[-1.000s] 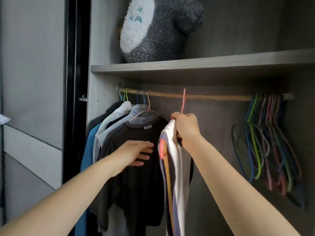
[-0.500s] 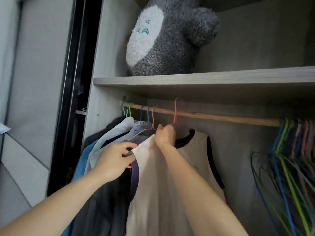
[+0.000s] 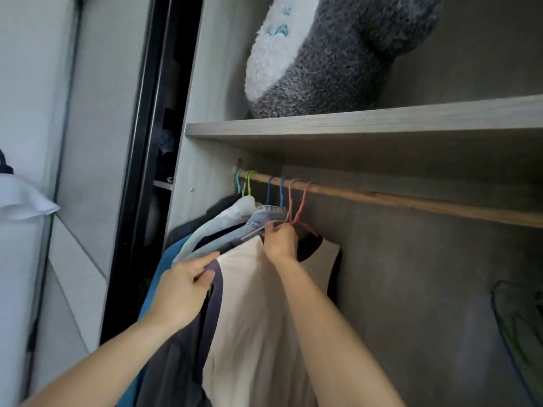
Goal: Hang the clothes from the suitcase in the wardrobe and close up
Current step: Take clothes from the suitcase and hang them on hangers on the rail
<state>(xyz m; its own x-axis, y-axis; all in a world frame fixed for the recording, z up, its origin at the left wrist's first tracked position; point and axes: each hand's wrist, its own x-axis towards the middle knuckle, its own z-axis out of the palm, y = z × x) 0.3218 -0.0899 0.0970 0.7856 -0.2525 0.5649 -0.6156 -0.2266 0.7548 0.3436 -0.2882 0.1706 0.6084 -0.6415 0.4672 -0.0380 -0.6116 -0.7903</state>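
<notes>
Wardrobe, left end: hung garments [image 3: 235, 218] in blue, white and denim. Left hand [image 3: 182, 292] pinches the purple-trimmed edge of the cream sleeveless top [image 3: 258, 318], which hangs just right of them. Right hand [image 3: 280, 240] grips the neck of its pink hanger [image 3: 302, 201], hook over the wooden rod [image 3: 411, 202]; grey plush toy [image 3: 338, 54] on the shelf [image 3: 382, 121] above.
</notes>
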